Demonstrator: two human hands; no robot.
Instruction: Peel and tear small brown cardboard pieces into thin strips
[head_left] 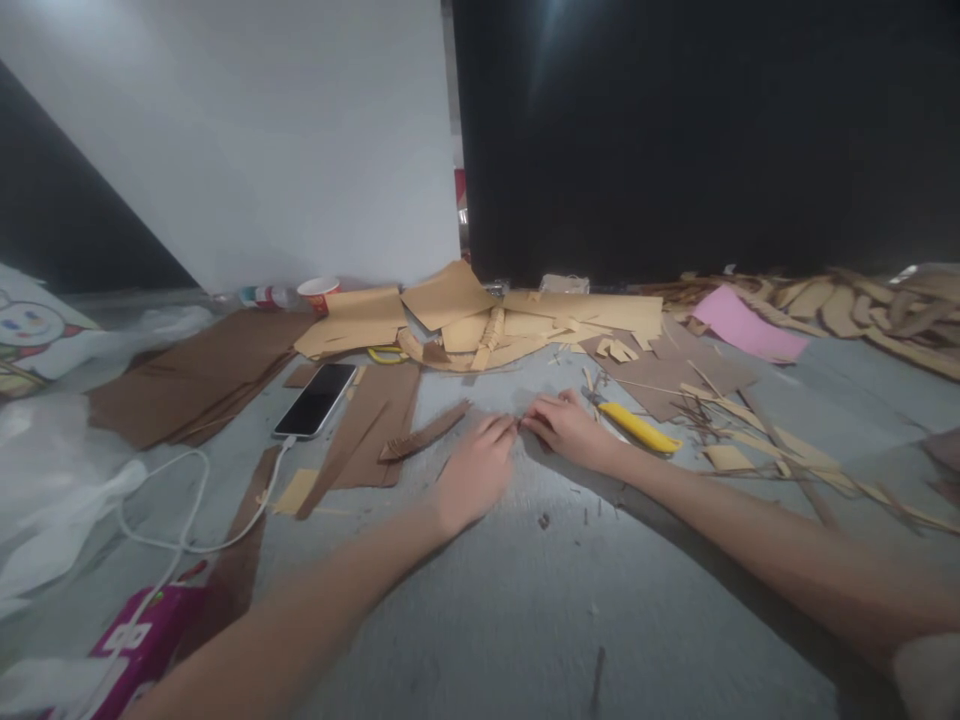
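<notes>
Bare forearms reach across a grey surface strewn with cardboard

At lower left, a purple pack lies by a plastic bag. White cable runs up to a phone, dark screen upward. Brown sheets are piled behind.

Next comes a strip, just left of the left hand. Its long axis slants away and to the right, its far end near that hand's fingers; the right hand is farther off. It is brown, slightly curved, with ridges across one end.

At centre, the hands nearly meet, fingers curled inward. Between their fingertips is a dark bit, brownish and mostly hidden; I cannot tell its long axis, or whether both hands grip it.

Just beyond the right hand, to its right, lies a yellow cutter. Farther right are thin scraps and, behind them, a pink sheet.
</notes>
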